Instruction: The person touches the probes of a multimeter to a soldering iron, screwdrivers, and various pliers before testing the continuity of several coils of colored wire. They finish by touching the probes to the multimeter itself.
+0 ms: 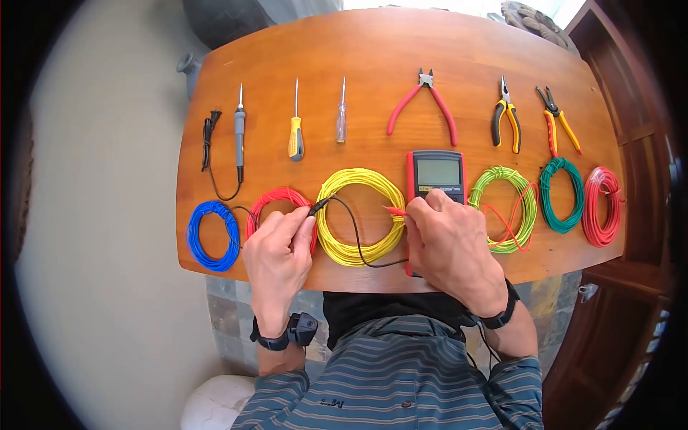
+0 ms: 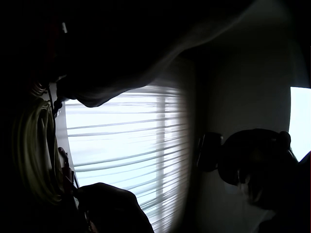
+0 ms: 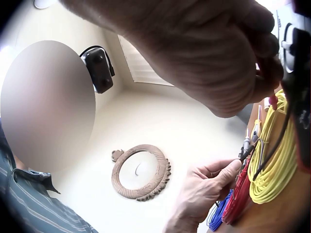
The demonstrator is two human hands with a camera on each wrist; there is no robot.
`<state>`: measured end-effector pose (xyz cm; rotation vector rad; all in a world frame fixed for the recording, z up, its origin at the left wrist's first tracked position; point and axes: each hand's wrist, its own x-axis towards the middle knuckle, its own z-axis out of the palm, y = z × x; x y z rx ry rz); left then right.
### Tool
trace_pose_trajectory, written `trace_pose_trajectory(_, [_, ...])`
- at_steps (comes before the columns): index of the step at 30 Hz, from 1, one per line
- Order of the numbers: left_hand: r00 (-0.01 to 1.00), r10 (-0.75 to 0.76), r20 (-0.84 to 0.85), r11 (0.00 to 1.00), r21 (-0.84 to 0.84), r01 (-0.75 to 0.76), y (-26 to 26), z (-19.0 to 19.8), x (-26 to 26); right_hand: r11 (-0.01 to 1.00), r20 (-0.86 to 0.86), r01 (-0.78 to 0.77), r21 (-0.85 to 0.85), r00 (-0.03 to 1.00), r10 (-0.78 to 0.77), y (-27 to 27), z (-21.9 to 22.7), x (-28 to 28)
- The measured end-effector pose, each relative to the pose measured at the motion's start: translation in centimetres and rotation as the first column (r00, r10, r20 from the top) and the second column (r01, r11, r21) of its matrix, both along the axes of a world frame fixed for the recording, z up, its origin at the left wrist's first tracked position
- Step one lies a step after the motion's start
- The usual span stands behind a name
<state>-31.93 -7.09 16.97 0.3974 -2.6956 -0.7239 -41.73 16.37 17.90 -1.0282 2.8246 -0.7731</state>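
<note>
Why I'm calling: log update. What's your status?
Left grip on black test lead. Right grip on red test lead, partly hiding digital multimeter in head view. Black test lead across yellow wire coil.

We are looking at a plain pale wall [image 1: 107,186] rising left of a polished wooden worktop [image 1: 473,43], while mottled floor tiles [image 1: 223,315] are showing past its near edge. Dark wooden shelving [image 1: 631,79] is standing on the right. Elsewhere we are seeing bright light coming through slatted blinds [image 2: 121,128] and a carved round frame [image 3: 164,170] hanging indoors.
</note>
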Motion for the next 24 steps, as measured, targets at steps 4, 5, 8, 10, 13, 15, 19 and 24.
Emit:
trace_pose_trajectory(4, [1.0, -0.017, 0.004, 1.0, 0.025, 0.017, 0.05, -0.58, -0.16, 0.999, -0.023, 0.001, 0.043, 1.0, 0.0, -0.28, 0.22, 0.04])
trace_pose_trajectory(5, [1.0, -0.009, 0.008, 1.0, 0.026, 0.009, 0.05, -0.64, -0.16, 0.998, -0.017, -0.003, 0.058, 1.0, 0.004, -0.26, 0.38, 0.1])
trace_pose_trajectory(8, [1.0, 0.009, -0.023, 1.0, -0.005, -0.01, -0.05, -0.88, -0.17, 0.997, -0.011, -0.009, 0.074, 1.0, 0.01, -0.21, 0.57, 0.26])
trace_pose_trajectory(10, [0.999, 0.032, -0.025, 0.999, -0.004, -0.032, -0.04, -0.82, -0.14, 0.997, -0.014, -0.007, 0.074, 1.0, 0.008, -0.18, 0.66, 0.26])
trace_pose_trajectory(13, [0.998, 0.057, -0.031, 0.998, 0.016, -0.056, -0.11, -0.61, -0.08, 0.998, -0.012, -0.016, 0.058, 1.0, 0.016, -0.18, 0.75, 0.29])
trace_pose_trajectory(15, [0.998, 0.062, -0.034, 0.998, 0.035, -0.061, -0.1, -0.61, -0.07, 1.0, 0.0, 0.008, 0.001, 1.0, -0.008, -0.27, 0.73, 0.43])
trace_pose_trajectory(19, [1.0, -0.013, 0.009, 0.998, 0.066, 0.012, 0.02, -0.76, 0.03, 1.0, -0.021, 0.01, -0.005, 1.0, -0.01, -0.35, 0.6, 0.48])
trace_pose_trajectory(24, [1.0, -0.011, 0.015, 0.999, 0.038, 0.011, 0.19, -0.62, 0.13, 0.999, -0.038, -0.006, 0.047, 0.999, 0.008, -0.35, 0.68, 0.53])
